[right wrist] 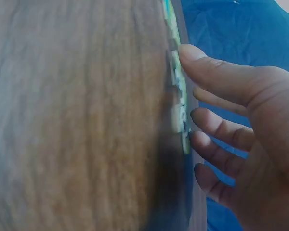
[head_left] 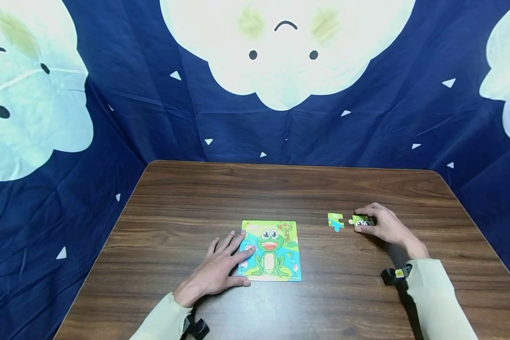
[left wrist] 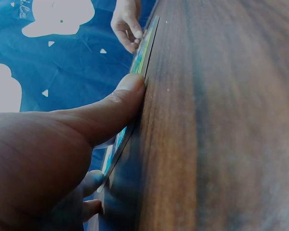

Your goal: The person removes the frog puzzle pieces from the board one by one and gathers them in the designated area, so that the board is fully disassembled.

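Observation:
A square frog puzzle (head_left: 279, 259) lies on the table, its picture facing up. My left hand (head_left: 216, 271) rests with spread fingers over its left side, thumb beside the near-left corner. In the left wrist view the thumb (left wrist: 120, 103) reaches along the puzzle's edge. Further right, my right hand (head_left: 384, 226) pinches a puzzle piece with frog eyes (head_left: 359, 222) between thumb and index finger; the hand hides its right part. Seen from the right wrist, the thumb (right wrist: 202, 60) is at the row of pieces (right wrist: 182, 106), the other fingers loosely bent.
A loose green and blue puzzle piece (head_left: 335, 221) lies just left of the right hand. The brown wood-grain table (head_left: 220, 189) ends at a rounded far edge. Behind it hangs a dark blue curtain (head_left: 237, 123) with white clouds and small triangles.

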Action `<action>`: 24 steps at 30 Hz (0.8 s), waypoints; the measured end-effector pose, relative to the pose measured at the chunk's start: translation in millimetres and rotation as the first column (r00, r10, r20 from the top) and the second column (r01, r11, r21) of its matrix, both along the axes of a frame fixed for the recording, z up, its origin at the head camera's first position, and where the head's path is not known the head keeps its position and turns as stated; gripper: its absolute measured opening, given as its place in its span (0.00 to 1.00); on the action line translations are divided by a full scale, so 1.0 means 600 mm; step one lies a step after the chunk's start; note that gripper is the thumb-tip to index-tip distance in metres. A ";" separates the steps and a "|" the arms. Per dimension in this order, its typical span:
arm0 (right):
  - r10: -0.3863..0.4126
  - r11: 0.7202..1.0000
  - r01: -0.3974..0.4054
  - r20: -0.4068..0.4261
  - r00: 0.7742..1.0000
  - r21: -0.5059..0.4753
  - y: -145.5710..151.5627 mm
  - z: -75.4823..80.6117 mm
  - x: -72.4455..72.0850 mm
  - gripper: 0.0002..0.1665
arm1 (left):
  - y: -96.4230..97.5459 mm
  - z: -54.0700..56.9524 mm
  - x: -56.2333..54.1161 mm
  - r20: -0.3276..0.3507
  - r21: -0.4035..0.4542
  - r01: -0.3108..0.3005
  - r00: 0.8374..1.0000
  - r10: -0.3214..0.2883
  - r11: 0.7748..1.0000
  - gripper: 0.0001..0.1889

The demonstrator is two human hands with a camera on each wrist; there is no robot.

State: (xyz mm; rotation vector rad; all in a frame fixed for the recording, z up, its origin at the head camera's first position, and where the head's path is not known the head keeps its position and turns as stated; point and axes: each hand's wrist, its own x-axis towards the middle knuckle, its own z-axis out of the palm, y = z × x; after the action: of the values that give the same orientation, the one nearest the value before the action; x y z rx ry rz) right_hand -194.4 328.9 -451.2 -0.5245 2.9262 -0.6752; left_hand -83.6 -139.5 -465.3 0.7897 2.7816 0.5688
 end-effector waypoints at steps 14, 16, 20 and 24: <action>-0.009 0.998 0.006 -0.046 0.999 -0.067 -0.039 0.019 0.010 0.26 | 0.001 0.000 0.000 -0.004 0.006 0.002 1.000 -0.002 1.000 0.39; -0.003 0.997 -0.002 -0.059 0.998 -0.083 -0.050 0.019 0.012 0.25 | 0.001 0.000 0.000 0.002 0.007 0.000 1.000 0.000 1.000 0.39; 0.011 0.991 -0.020 -0.070 0.998 -0.136 -0.077 0.020 0.015 0.24 | 0.001 0.000 -0.001 0.007 0.006 -0.003 1.000 0.003 1.000 0.39; 0.043 0.985 -0.056 -0.081 0.996 -0.163 -0.110 0.020 0.017 0.24 | 0.001 -0.001 -0.001 0.006 0.005 -0.003 1.000 0.003 1.000 0.39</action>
State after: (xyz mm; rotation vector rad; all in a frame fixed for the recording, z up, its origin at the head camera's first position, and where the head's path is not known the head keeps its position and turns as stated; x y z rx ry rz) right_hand -184.0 263.1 -439.0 -0.6509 2.9322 -0.9163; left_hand -84.1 -138.7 -465.7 0.7839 2.7778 0.5784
